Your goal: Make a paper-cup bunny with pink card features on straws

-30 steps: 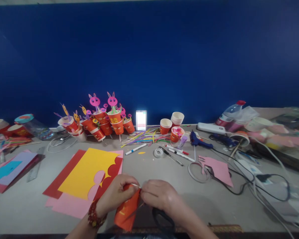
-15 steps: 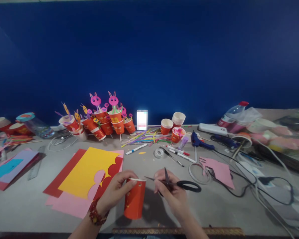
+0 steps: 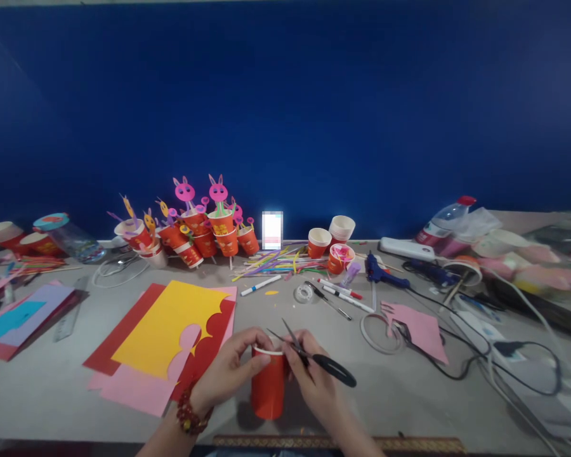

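A red paper cup [image 3: 268, 390] stands upright near the table's front edge, its white rim facing up. My left hand [image 3: 235, 368] grips the cup's rim from the left, thumb outside and fingers at the inside. Black-handled scissors [image 3: 334, 369] are held in my right hand [image 3: 309, 374], their blades parted and pointing left above the rim. The fingertips of my right hand also touch the cup's right side near the rim.
Yellow [image 3: 171, 330], red and pink sheets lie at left. Decorated cups [image 3: 226, 244] stand behind them. Pipe cleaners [image 3: 285, 260], markers [image 3: 266, 285], a tape roll [image 3: 303, 292] and plain cups [image 3: 318, 241] are farther back. A blue glue gun [image 3: 385, 274] and cables lie at right.
My right hand has moved left to the cup with the scissors, whose blades now reach over the rim. The cup and my left hand have shifted slightly right, and the cup has turned.
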